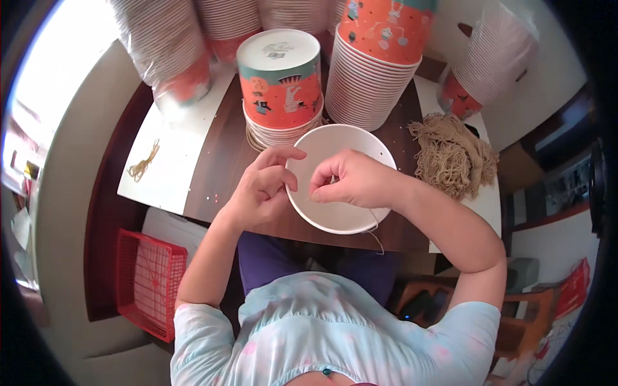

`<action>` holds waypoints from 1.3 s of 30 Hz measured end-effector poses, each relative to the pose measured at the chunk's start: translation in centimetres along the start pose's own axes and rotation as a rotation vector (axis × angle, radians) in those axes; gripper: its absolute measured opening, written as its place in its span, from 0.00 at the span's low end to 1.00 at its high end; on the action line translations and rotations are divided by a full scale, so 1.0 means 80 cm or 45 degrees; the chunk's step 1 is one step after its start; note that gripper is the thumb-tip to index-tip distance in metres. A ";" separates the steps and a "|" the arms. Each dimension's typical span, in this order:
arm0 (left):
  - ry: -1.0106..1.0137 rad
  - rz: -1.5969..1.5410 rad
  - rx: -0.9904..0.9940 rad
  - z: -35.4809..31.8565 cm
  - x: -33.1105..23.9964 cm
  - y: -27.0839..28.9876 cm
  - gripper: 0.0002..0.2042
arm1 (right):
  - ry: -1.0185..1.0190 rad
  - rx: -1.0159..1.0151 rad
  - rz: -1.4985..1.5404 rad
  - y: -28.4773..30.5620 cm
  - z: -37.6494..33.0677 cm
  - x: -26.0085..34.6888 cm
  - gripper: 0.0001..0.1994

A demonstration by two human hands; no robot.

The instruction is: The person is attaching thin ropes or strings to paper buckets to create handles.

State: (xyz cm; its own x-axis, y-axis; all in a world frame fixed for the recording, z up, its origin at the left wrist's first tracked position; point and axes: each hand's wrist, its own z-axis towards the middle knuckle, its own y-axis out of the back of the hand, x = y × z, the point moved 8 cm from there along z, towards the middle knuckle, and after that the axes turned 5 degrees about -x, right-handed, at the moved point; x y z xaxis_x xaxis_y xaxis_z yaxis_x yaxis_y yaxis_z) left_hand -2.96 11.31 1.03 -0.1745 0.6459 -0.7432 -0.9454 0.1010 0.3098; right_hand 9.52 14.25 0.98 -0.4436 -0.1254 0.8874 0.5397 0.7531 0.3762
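Observation:
A white paper bucket [335, 222] stands mouth up at the table's near edge, in front of me. My left hand [262, 188] is at its left rim, index and middle fingers bent and apart, the thumb mostly hidden. Inside the mouth, my right hand [353, 179] pinches thumb and fingertips together, with a small pale bit of string showing between them. A thin string [377, 238] runs over the near right rim and dangles outside; its course under my right wrist is hidden. A small hole [381, 154] shows in the bucket's far right wall.
Behind the bucket stand an upside-down stack of orange and green printed buckets [282, 96] and a taller stack [370, 83]. Wrapped stacks [161, 45] line the back. A tan string heap [454, 154] lies right, a small string bundle [144, 162] left. A red basket [151, 273] sits below left.

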 end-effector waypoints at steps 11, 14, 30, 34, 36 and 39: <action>0.174 0.013 -0.343 -0.033 -0.005 -0.006 0.22 | 0.062 -0.104 -0.002 0.012 -0.007 -0.020 0.07; 0.212 0.016 -0.330 -0.052 -0.013 -0.014 0.20 | 0.118 -0.095 0.020 0.010 -0.006 -0.017 0.07; 0.339 -0.042 -0.400 -0.065 -0.015 -0.026 0.17 | 0.119 -0.039 -0.014 -0.004 -0.004 -0.015 0.08; 0.336 0.117 -0.438 -0.058 -0.023 -0.029 0.13 | 0.123 -0.040 -0.057 -0.007 -0.002 -0.012 0.08; 0.252 0.329 -0.394 -0.050 -0.036 -0.028 0.12 | 0.131 -0.046 -0.088 -0.006 -0.003 -0.008 0.07; 0.152 0.571 -0.356 -0.043 -0.056 -0.033 0.10 | 0.126 -0.059 -0.213 -0.004 -0.007 0.001 0.07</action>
State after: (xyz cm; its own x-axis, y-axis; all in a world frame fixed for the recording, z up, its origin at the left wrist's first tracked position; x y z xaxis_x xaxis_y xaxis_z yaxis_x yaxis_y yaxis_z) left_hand -0.63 5.56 1.53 -0.5926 0.4873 -0.6414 -0.8052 -0.3808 0.4546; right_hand 9.71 13.66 1.11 -0.4589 -0.3107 0.8324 0.4977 0.6862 0.5306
